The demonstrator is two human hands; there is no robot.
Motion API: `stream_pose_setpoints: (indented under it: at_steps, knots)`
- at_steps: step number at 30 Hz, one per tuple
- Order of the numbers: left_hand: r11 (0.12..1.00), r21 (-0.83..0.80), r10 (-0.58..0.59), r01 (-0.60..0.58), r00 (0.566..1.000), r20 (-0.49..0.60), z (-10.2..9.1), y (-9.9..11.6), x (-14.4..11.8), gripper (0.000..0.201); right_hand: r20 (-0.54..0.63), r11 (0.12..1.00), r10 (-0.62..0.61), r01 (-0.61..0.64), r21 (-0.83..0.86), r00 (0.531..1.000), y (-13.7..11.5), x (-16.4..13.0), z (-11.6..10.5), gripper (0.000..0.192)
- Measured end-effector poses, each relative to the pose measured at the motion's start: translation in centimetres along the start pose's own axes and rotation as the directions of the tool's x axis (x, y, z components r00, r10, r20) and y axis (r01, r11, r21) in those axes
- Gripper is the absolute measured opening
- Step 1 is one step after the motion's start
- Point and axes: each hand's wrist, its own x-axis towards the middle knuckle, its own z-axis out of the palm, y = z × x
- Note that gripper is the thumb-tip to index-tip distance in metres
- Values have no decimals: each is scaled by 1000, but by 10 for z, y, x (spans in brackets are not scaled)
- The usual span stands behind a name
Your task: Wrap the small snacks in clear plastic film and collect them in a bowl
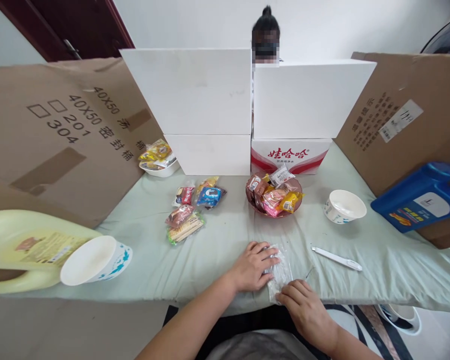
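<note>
A clear crinkled plastic packet (280,270) with whitish contents lies on the cloth close to the table's front edge. Resting on its left side is my left hand (253,266), palm down with the fingers spread. My right hand (303,304) has its fingers curled against the packet's lower right corner and seems to grip it there; the thumb is hidden. To the right of the packet lies a white knife-like tool (336,258). Beyond my hands stands a reddish bowl (274,215) heaped with wrapped snacks.
Several packaged snacks (185,228) lie left of the bowl. A paper bowl (345,206) stands right, another (95,261) left beside a yellow jug (22,245). A blue bottle (420,197) leans right. Cardboard (60,130) and white boxes (210,95) border the table; a person sits behind.
</note>
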Motion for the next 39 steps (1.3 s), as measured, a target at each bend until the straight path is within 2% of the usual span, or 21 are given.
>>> stream_pose_setpoints:
  at_steps: [4, 7, 10, 14, 18, 22, 24, 26, 28, 30, 32, 35, 39]
  knots:
    - [1000, -16, 3, -3, 1000, -8, 1, -2, 0, 39, 64, 987, 19, -29, 158, 998, 2, 11, -17, 28]
    - [999, -49, 6, -6, 1000, 0, 2, -3, 0, 52, 193, 959, 101, -148, 243, 976, 13, 29, -28, 29]
    - [997, -78, -9, 9, 1000, 2, 3, -5, 0, 74, 220, 950, 220, -260, 173, 950, 29, 50, -24, 29]
    - [996, -84, -46, 43, 998, -44, 6, -7, 1, 84, 124, 928, 369, -373, 9, 921, 44, 70, -3, 26]
    - [994, -98, -67, 55, 991, -119, 12, -9, 0, 81, 64, 890, 455, -453, -51, 888, 43, 76, 16, 26]
    - [988, -144, -82, 47, 966, -244, 14, -11, -2, 75, 19, 832, 549, -543, -114, 836, 39, 79, 23, 22]
    - [987, -151, -101, 51, 933, -346, 13, -10, -4, 64, 15, 810, 577, -569, -143, 817, 38, 82, 24, 20]
    - [994, -112, -62, 18, 911, -407, 10, -8, -5, 46, 19, 794, 595, -583, -171, 804, 38, 84, 23, 18]
    - [997, -37, 54, -74, 924, -379, 9, -5, -5, 26, 28, 783, 606, -591, -195, 795, 37, 87, 23, 16]
    - [990, 23, 143, -143, 945, -293, 9, -3, -4, 16, 36, 775, 614, -594, -218, 788, 36, 89, 22, 15]
    - [993, 44, 113, -106, 966, -234, 10, -2, -2, 15, 39, 768, 619, -594, -238, 784, 35, 90, 23, 15]
    - [1000, 27, 12, -7, 979, -202, 11, -2, 2, 14, 23, 751, 631, -603, -271, 776, 38, 90, 21, 15]
    - [1000, -20, -15, 12, 986, -168, 9, -3, 4, 7, -57, 693, 663, -641, -328, 746, 50, 82, 8, 20]
